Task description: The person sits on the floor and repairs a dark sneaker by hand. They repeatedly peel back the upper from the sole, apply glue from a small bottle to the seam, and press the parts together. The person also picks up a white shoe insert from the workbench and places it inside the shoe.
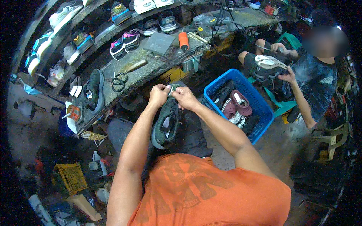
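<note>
Left of the blue plastic basket (261,101), left hand (160,95) and right hand (185,98) pinch a dark sneaker (169,113) by the toe; uneven pressure could twist it loose.

Dk shoe (174,130), blackish w/ grey-green tinge, low-cut. Held up off the floor, ctr of scene, lengthwise near–far: rounded heel at near end, toe at far end, far end angled slightly R. Mouth faces up, open, no foot in it; pale patches visible inside, prob. lining or label, can't tell which. Greyish sole edge shows round near end & along near L side. Far end pinched btwn L hand (160,95) & R hand (185,98); small pale greenish-wht bit shows there, details too sm. to tell.
</note>
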`<state>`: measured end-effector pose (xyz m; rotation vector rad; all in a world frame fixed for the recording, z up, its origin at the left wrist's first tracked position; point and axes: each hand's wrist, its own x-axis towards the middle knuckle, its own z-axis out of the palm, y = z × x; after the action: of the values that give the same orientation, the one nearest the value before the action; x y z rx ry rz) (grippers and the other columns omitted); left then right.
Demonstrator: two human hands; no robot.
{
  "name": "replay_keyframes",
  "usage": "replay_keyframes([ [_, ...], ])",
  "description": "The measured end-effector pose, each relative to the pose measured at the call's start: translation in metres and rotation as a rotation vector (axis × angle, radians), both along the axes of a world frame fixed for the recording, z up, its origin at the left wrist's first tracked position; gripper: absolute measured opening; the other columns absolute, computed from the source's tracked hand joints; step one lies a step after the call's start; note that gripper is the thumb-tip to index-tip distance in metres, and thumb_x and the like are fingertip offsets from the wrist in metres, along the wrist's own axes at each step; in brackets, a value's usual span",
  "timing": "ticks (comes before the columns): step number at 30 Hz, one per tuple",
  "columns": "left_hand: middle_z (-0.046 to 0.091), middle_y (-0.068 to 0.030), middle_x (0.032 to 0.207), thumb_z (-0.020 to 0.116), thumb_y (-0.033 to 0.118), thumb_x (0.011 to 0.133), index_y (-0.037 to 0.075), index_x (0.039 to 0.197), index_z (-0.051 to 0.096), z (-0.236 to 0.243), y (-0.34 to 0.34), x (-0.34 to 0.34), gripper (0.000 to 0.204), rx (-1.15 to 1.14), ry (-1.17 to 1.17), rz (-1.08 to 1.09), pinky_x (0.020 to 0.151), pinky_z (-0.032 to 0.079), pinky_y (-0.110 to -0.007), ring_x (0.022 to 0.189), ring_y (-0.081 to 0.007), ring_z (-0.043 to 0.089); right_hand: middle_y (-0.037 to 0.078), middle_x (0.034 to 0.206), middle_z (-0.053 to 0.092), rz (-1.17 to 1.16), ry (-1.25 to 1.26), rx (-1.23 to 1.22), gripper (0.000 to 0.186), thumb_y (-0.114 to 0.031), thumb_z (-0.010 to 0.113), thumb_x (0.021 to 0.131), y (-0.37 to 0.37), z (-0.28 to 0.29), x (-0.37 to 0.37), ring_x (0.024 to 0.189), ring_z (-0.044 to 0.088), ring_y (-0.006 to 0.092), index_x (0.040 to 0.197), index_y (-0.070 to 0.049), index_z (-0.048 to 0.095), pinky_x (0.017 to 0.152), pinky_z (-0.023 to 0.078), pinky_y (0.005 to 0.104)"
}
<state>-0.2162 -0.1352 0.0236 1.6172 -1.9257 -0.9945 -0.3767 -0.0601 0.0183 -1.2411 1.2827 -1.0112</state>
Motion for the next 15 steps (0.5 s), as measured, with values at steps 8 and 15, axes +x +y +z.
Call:
replay_keyframes([
  [8,0.075,-0.0145,0.104,0.070,0.024,0.098,-0.002,0.115,0.072,0.011,0.008,-0.003,0.031,0.032,0.311,-0.088,0.087,0.054,-0.037,0.099,-0.0229,0.070,0.003,0.055,0.055,0.004,0.028,-0.040,0.042,-0.031,0.063,0.102,0.005,0.006,-0.001,0.042,0.058,0.0133,0.070,-0.007,0.051,0.037,0.045,0.0311],
  [15,0.071,-0.0024,0.083,0.070,0.032,0.100,0.001,0.107,0.075,0.000,0.005,0.006,0.032,-0.022,0.238,-0.082,0.067,0.050,-0.032,0.072,-0.0107,0.061,0.001,0.054,0.052,0.030,0.039,-0.048,0.041,-0.029,0.063,0.103,0.012,0.002,0.010,0.041,0.054,0.0110,0.070,-0.009,0.049,0.038,0.042,0.0298],
])
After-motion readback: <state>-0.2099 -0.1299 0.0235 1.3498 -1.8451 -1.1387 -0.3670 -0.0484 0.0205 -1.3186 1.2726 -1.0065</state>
